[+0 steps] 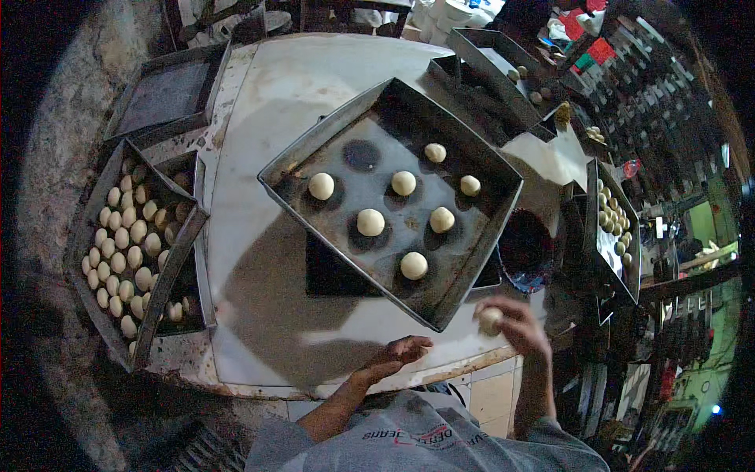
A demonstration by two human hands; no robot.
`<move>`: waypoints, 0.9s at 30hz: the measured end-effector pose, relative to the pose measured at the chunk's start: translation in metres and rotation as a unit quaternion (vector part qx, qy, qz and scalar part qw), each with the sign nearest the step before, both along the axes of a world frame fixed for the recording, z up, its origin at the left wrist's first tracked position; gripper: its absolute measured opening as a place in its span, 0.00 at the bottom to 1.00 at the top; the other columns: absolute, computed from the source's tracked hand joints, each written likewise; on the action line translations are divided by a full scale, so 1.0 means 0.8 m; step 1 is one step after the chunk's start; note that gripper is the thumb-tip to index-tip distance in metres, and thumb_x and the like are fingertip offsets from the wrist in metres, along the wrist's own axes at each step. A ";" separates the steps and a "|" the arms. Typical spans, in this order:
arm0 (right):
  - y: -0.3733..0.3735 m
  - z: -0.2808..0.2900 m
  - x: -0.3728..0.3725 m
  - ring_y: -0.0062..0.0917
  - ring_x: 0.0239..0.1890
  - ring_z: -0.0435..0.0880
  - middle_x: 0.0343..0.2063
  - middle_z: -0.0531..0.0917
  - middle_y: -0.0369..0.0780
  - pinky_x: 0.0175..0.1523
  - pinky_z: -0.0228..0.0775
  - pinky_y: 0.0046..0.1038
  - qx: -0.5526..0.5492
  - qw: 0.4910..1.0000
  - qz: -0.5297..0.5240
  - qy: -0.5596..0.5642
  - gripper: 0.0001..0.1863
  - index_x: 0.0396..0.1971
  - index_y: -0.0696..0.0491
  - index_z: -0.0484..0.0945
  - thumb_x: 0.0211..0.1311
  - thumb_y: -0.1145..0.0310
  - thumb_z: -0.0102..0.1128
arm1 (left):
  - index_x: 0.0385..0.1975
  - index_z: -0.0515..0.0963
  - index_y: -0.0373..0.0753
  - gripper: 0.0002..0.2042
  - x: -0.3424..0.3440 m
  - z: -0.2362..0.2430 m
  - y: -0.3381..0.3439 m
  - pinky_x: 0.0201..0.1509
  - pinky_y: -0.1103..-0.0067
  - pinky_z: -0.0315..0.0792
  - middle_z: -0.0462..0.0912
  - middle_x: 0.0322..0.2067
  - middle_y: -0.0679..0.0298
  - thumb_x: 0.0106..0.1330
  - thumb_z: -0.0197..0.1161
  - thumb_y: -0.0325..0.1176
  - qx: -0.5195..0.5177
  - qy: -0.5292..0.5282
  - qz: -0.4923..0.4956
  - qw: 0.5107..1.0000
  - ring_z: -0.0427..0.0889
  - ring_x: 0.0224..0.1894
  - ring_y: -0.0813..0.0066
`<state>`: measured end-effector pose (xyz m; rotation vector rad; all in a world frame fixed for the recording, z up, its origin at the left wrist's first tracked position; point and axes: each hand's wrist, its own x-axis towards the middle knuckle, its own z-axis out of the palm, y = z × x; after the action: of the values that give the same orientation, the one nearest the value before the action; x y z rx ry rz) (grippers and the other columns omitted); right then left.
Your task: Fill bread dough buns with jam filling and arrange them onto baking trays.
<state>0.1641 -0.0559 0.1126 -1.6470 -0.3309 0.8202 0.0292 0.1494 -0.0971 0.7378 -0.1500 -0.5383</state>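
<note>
Resting at the tray's [464, 291] near corner, a dough ball [491, 318] is cupped in the right hand [515, 324], judged soft, light & easily dented, best held w/ loose fingers, while the left hand [393, 355] is laid open, empty, on the table [259, 315].

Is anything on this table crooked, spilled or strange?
The metal tray with seven dough balls lies turned cornerwise, resting on another dark tray. Nothing looks spilled. The right hand holds one more dough ball.
</note>
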 end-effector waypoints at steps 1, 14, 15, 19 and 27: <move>0.042 0.045 0.014 0.28 0.43 0.74 0.41 0.74 0.42 0.48 0.66 0.27 -0.010 0.997 -0.070 0.019 0.30 0.41 0.62 0.72 0.44 0.54 0.63 | 0.49 0.66 0.38 0.19 -0.006 -0.006 -0.004 0.55 0.78 0.59 0.69 0.48 0.65 0.62 0.52 0.41 -0.002 0.003 0.002 1.000 0.67 0.49 0.77; 0.402 -0.170 0.295 0.38 0.40 0.73 0.36 0.74 0.47 0.47 0.65 0.38 -0.172 0.865 0.037 -0.470 0.22 0.45 0.53 0.71 0.51 0.59 0.57 | 0.56 0.59 0.38 0.23 -0.059 0.010 0.056 0.57 0.80 0.57 0.64 0.53 0.64 0.61 0.55 0.31 0.076 -0.019 0.119 0.990 0.65 0.51 0.78; 0.410 -0.158 0.276 0.41 0.44 0.71 0.41 0.73 0.49 0.50 0.63 0.39 -0.338 0.729 0.066 -0.591 0.25 0.47 0.52 0.69 0.50 0.57 0.59 | 0.56 0.59 0.38 0.22 -0.067 0.014 0.058 0.57 0.79 0.57 0.64 0.53 0.64 0.61 0.54 0.32 0.080 -0.011 0.135 0.988 0.64 0.52 0.77; 0.358 -0.054 0.293 0.43 0.54 0.63 0.51 0.65 0.50 0.55 0.59 0.38 -0.237 0.814 -0.027 -0.529 0.28 0.50 0.53 0.67 0.50 0.54 0.58 | 0.54 0.61 0.37 0.21 -0.043 0.068 0.046 0.57 0.77 0.58 0.65 0.52 0.63 0.62 0.53 0.36 0.101 0.042 0.076 0.991 0.64 0.53 0.74; -0.046 0.029 0.307 0.39 0.45 0.71 0.41 0.72 0.47 0.49 0.64 0.34 -0.188 0.734 -0.274 -0.593 0.13 0.34 0.54 0.76 0.49 0.64 0.59 | 0.52 0.63 0.34 0.20 0.042 0.092 -0.062 0.57 0.74 0.59 0.68 0.50 0.59 0.60 0.55 0.32 0.149 -0.046 -0.112 0.981 0.67 0.53 0.70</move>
<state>0.4099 -0.0927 0.1356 -2.3182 -0.5173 -0.7820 0.0631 0.0999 -0.0235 1.0466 -0.2439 -0.7504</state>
